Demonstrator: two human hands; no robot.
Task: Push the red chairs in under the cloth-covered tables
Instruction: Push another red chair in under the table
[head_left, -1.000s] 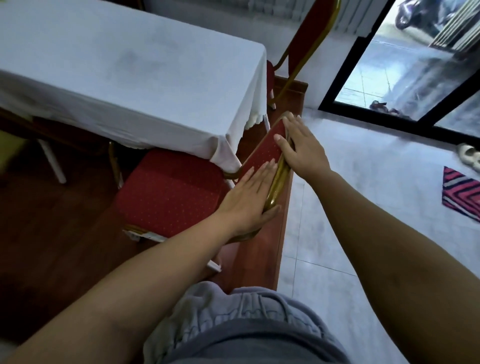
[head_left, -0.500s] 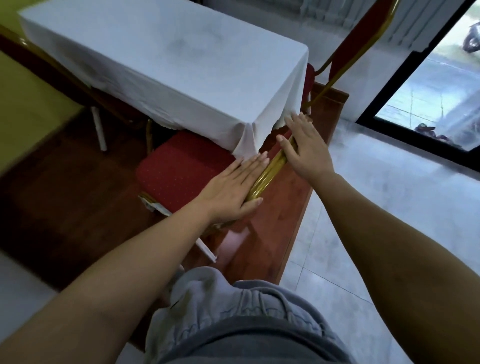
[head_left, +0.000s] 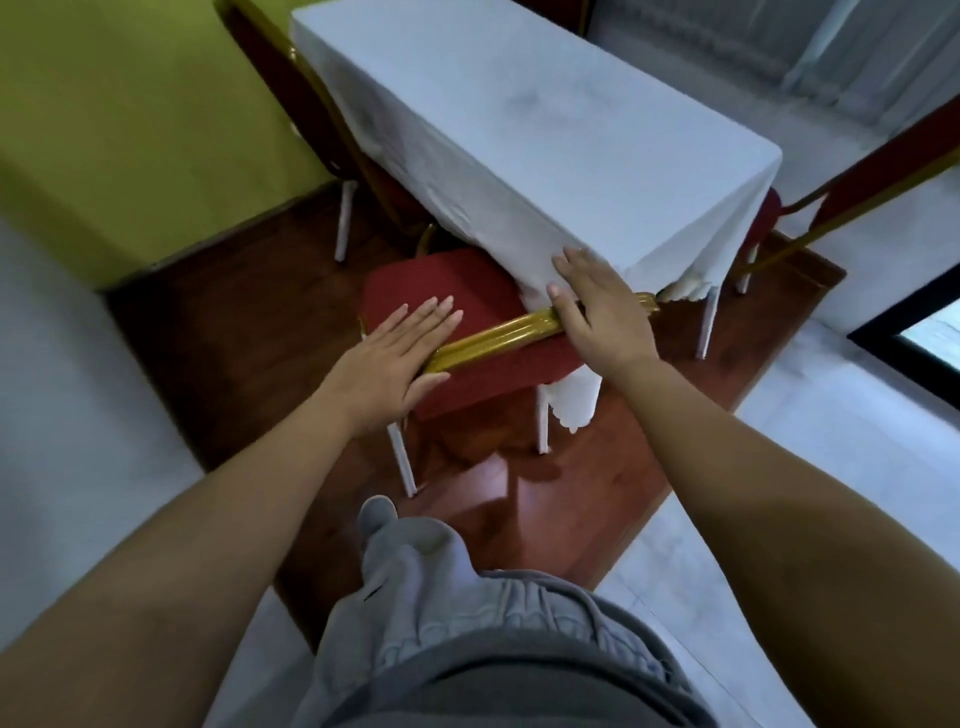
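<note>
A red chair (head_left: 441, 283) with a gold-framed backrest stands at the near end of the table, whose white cloth (head_left: 545, 135) hangs over part of its seat. My left hand (head_left: 400, 353) lies flat, fingers spread, on the left end of the backrest's top rail. Over the rail's right end rests my right hand (head_left: 597, 312), palm down, its fingertips touching the cloth. Neither hand curls around the rail. A second red chair (head_left: 852, 197) stands at the table's right side, a third (head_left: 291, 104) at its left.
The table and chairs stand on a dark wooden platform (head_left: 597, 493) with pale tiled floor around it. A green wall (head_left: 130, 104) rises to the left. A dark door frame (head_left: 909, 332) is at the right. My grey-trousered leg (head_left: 441, 597) fills the bottom centre.
The chair has slid further under the table, so the cloth now covers more of the seat. My view has swung round behind the backrest. Both hands stay flat on the rail.
</note>
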